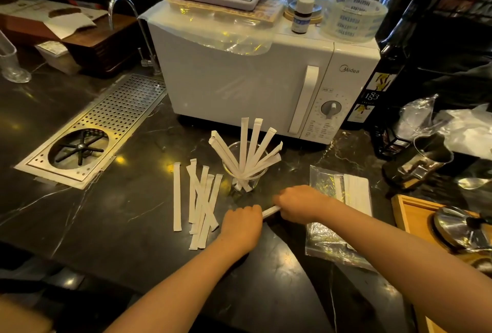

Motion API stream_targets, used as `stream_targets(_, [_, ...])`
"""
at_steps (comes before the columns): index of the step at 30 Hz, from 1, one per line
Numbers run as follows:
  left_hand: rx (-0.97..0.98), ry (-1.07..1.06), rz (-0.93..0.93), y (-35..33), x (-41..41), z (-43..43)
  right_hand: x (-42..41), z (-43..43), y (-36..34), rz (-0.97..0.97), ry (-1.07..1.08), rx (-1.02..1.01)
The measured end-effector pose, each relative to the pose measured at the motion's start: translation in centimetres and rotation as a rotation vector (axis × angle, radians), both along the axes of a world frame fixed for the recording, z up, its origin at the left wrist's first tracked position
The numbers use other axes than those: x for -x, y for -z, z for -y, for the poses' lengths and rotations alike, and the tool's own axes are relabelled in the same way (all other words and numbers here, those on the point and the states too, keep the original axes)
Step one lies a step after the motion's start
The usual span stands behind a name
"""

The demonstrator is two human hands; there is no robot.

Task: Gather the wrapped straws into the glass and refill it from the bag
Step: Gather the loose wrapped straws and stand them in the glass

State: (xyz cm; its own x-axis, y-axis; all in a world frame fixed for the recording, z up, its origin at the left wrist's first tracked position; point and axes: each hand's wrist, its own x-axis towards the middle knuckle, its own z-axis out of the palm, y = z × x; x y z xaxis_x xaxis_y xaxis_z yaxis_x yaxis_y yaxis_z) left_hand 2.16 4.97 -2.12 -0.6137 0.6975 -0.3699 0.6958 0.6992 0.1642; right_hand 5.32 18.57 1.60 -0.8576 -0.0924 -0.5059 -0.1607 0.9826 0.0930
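Note:
A clear glass (246, 173) stands on the dark marble counter and holds several white paper-wrapped straws fanned upward. Several more wrapped straws (202, 199) lie loose on the counter to its left. A clear plastic bag (338, 213) with more wrapped straws lies to the right of the glass. A single wrapped straw (271, 210) spans between my two hands just in front of the glass. My left hand (241, 225) is closed at its left end, and my right hand (298, 203) is closed over its right end.
A white microwave (255, 82) with a scale on top stands behind the glass. A steel drip tray with a rinser (93, 133) is set into the counter at left. At right are a dark bottle (372, 85), a metal jug (423, 159) and a wooden tray (407, 210).

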Motion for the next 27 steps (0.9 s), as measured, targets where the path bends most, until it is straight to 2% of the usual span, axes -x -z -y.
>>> stream_targets(3, [-0.057, -0.007, 0.103, -1.3, 0.5, 0.8, -0.2, 0.7, -1.2, -0.040, -0.036, -0.024])
stream_targets(8, [-0.241, -0.095, 0.471, -3.8, 1.4, 2.6, -0.7, 3.0, -4.1, -0.172, -0.113, -0.054])
stream_targets(11, [-0.362, -0.130, 0.610, -5.3, 1.7, 3.5, -0.6, 5.1, -5.8, -0.253, -0.154, -0.058])
stream_targets(17, [-0.605, -0.272, 0.706, -6.8, 2.0, 5.5, 0.5, 9.0, -7.6, -0.354, -0.261, -0.118])
stream_targets(24, [-0.815, -0.399, 0.616, -6.6, 3.6, 7.5, 3.0, 11.5, -8.7, -0.474, -0.322, -0.129])
stream_targets(27, [-0.882, -0.429, 0.562, -6.4, 4.5, 8.4, 4.1, 12.3, -8.3, -0.648, -0.382, -0.129])
